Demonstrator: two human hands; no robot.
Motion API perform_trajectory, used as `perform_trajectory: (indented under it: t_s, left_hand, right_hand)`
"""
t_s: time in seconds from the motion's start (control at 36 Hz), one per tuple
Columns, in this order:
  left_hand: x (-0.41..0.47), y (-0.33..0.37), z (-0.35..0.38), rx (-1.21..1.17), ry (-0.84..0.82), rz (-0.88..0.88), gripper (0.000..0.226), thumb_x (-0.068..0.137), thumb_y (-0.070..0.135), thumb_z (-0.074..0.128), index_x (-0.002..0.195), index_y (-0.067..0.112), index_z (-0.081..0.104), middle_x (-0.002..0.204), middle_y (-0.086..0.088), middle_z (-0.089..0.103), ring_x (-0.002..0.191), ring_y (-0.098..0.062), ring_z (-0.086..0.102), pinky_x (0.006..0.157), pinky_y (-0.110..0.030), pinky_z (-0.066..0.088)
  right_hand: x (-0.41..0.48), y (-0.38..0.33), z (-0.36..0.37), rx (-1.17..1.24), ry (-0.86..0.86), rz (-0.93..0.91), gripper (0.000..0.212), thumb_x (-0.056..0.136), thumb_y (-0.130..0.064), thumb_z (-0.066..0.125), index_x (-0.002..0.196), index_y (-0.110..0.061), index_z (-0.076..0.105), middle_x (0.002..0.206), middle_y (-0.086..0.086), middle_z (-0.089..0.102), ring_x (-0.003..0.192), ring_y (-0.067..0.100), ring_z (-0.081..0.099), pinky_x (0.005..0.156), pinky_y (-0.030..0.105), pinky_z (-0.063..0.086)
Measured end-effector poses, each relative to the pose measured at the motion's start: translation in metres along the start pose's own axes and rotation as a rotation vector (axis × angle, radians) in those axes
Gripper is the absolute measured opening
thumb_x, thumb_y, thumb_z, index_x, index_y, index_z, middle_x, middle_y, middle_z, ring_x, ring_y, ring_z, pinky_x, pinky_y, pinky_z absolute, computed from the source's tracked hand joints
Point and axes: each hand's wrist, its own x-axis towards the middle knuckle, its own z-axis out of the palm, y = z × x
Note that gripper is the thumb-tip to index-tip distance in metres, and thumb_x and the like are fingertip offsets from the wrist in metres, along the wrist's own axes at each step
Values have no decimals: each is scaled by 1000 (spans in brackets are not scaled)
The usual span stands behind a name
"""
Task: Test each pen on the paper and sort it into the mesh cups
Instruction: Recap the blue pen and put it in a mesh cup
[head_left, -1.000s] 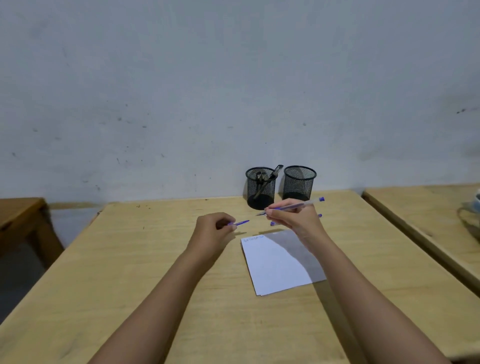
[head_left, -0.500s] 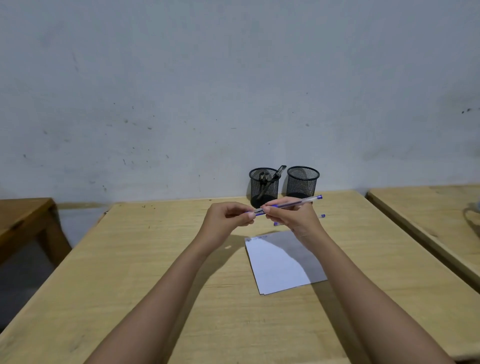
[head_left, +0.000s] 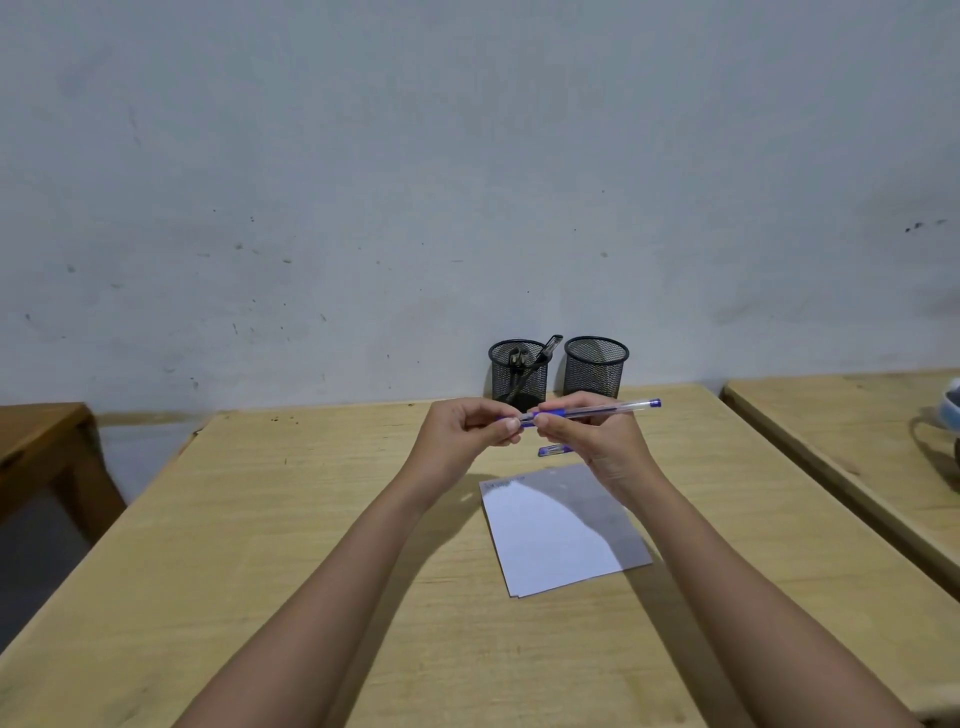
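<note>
Above the desk's (head_left: 311, 519) far edge, the right hand (head_left: 597, 441) grips a pen (head_left: 597, 410) while the left hand (head_left: 467, 431) pinches its cap on; pushed crooked, it might slip and fall.

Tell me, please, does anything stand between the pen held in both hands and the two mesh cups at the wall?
Nothing visible does. The pen is held above the table, right in front of the left mesh cup and right mesh cup, whose mouths are open.
</note>
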Motion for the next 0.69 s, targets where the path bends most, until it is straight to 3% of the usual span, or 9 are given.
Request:
perform_trajectory:
  t_s: [0.11, 0.25, 0.36, 0.47, 0.58, 0.69]
  left_hand:
    - [3, 2, 3, -10, -10, 9, 10, 83, -3, 64, 90, 1, 70, 74, -6, 71, 66, -8, 66, 71, -17, 54]
    - [4, 4, -2, -8, -9, 20, 12, 84, -1, 63, 92, 3, 71, 81, -12, 69, 69, -8, 65, 74, -17, 53]
    - [8, 7, -13, -26, 16, 3, 19, 82, 0, 66, 100, -6, 68, 84, -11, 70, 70, -8, 67, 72, -15, 53]
    - [14, 16, -13, -37, 26, 24, 18, 80, -2, 67, 97, -2, 69, 76, -4, 71, 68, -7, 68, 70, -15, 53]
    - [26, 26, -2, -78, 33, 52, 16, 80, -2, 67, 95, 2, 69, 74, -2, 73, 71, -11, 69, 71, -18, 55]
    - [39, 32, 23, -98, 33, 90, 15, 81, 0, 67, 96, 3, 69, 79, -7, 72, 73, -12, 69, 75, -21, 56]
  right_hand:
    - [-1, -7, -5, 25, -15, 41, 12, 67, -3, 73, 78, -4, 68, 70, 5, 72, 65, 14, 68, 65, 20, 54]
    - [-1, -23, -17, 20, -28, 48, 12, 66, -11, 73, 77, -6, 72, 73, 7, 72, 69, 16, 68, 67, 19, 54]
    - [-1, -30, -36, 75, 25, 25, 18, 56, -18, 77, 71, -9, 74, 72, 6, 72, 67, 16, 68, 67, 18, 54]
    - [-5, -36, -47, -235, -43, 14, 14, 68, 5, 74, 79, -4, 72, 72, 7, 72, 66, 12, 67, 65, 19, 53]
    - [-6, -41, -48, -490, -111, 54, 17, 69, 5, 76, 79, -8, 72, 66, -1, 71, 60, 7, 63, 53, 18, 48]
    - [-5, -40, -48, -637, -130, 69, 23, 68, 4, 77, 82, -14, 70, 69, 0, 66, 60, 5, 62, 59, 12, 47]
